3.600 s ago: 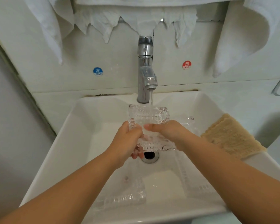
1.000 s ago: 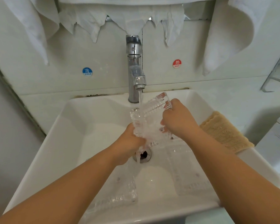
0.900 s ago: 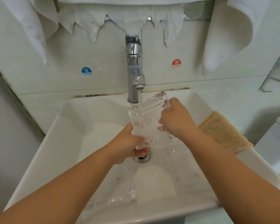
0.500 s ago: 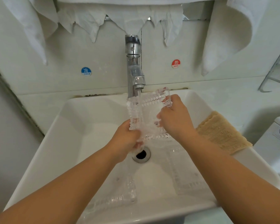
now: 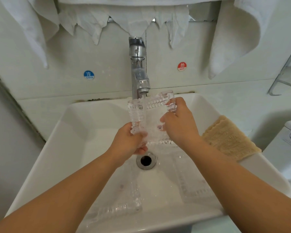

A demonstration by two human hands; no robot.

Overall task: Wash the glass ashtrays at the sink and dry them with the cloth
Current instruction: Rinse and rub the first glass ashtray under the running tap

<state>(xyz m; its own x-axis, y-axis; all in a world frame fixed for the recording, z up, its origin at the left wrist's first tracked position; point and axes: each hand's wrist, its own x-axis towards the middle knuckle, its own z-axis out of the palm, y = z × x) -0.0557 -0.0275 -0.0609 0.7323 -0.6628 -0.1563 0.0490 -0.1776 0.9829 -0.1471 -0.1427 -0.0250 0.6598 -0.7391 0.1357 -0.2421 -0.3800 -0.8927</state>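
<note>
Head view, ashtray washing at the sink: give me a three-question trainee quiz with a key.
1. True or false: the faucet is running onto the held ashtray.
2. Which hand grips the ashtray's lower left corner: A) left hand, B) right hand?
3. Fill in: the tan cloth lies on the sink rim to the ____ of the basin.

Key: 1 true; 2 A; 3 right.
</note>
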